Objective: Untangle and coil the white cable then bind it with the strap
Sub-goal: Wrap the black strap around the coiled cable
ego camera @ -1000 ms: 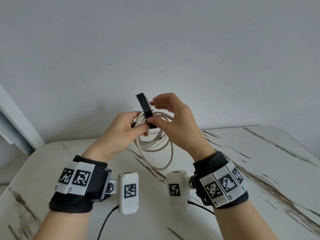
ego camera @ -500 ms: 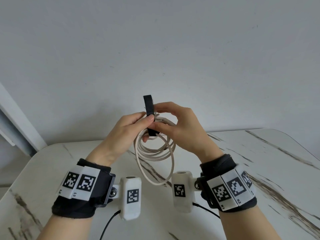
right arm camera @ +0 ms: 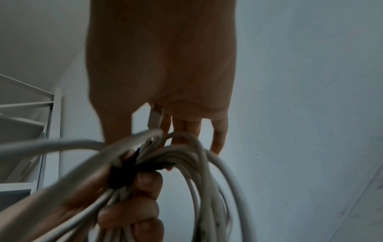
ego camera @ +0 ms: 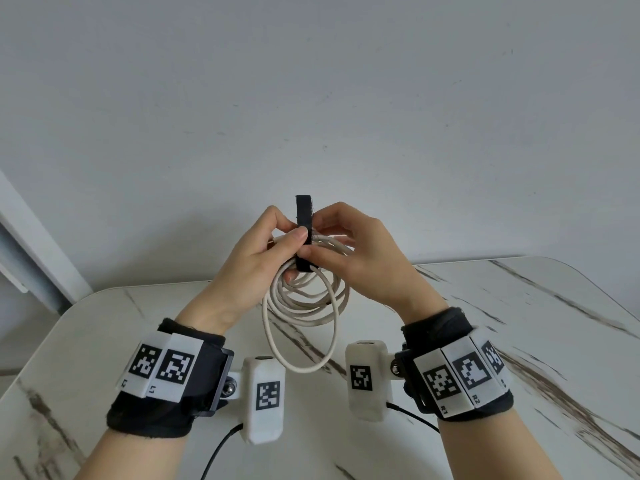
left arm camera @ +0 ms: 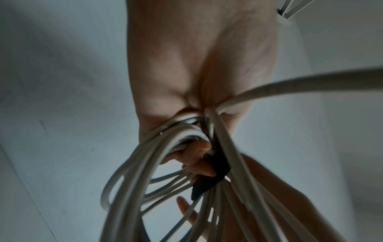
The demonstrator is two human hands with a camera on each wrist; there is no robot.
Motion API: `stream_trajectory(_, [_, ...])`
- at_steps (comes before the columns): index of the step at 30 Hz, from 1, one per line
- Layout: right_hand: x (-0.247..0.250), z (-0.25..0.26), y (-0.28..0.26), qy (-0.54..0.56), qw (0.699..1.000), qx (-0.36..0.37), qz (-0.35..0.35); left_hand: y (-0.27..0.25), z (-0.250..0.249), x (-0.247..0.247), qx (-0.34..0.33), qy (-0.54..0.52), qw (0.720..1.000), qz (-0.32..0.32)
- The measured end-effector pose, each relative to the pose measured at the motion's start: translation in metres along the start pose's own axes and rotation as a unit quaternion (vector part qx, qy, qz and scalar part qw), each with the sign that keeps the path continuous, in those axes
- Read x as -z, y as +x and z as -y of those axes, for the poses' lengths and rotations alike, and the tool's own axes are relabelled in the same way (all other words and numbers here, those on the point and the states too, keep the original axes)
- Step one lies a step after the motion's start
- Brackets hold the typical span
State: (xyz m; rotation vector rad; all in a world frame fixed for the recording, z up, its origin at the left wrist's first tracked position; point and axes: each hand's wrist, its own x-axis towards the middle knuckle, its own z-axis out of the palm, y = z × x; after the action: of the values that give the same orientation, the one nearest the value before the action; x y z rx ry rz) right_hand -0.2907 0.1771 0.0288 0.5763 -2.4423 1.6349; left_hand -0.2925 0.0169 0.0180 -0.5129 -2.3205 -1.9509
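The white cable [ego camera: 308,320] hangs as a coil of several loops above the table, gathered at its top between both hands. My left hand [ego camera: 291,233] grips the gathered strands, its thumb pressed on the black strap [ego camera: 304,216]. That strap stands upright across the bundle, with its free end poking up above the fingers. My right hand [ego camera: 322,237] pinches the strap against the cable from the right. The left wrist view shows the cable [left arm camera: 132,163] fanning out under the palm and the strap [left arm camera: 215,165] beside fingertips. In the right wrist view the strap [right arm camera: 122,173] wraps the cable [right arm camera: 207,163], and a white plug [right arm camera: 155,117] sticks up.
A white marble-patterned table [ego camera: 519,341] with rounded corners lies under the hands. Behind it is a plain grey wall. A white frame [ego camera: 31,244] stands at the far left. Thin black wires [ego camera: 221,448] trail from the wrist cameras over the near table.
The strap has turned from tilted left to upright. My left thumb has come onto the strap, and the right fingers have closed in around it. The coil hangs a little nearer.
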Motion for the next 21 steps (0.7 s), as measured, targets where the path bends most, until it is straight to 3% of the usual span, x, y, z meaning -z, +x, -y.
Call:
stream_trajectory(5, [0.002,-0.003,-0.001,-0.023,0.993,-0.028,0.11,0.001,0.004,0.001,-0.012,0.029,0.999,-0.027])
stream_trajectory(10, [0.008,-0.005,0.0,-0.068,0.993,-0.039,0.094,0.0,0.003,0.003,-0.024,0.053,0.998,0.033])
stream_trajectory(16, [0.011,-0.003,-0.002,-0.094,0.992,-0.026,0.083,-0.002,0.002,0.01,0.03,0.018,0.994,0.103])
stream_trajectory(21, [0.005,-0.003,-0.002,-0.118,0.989,-0.004,0.086,-0.003,0.0,0.018,0.055,0.027,0.993,0.105])
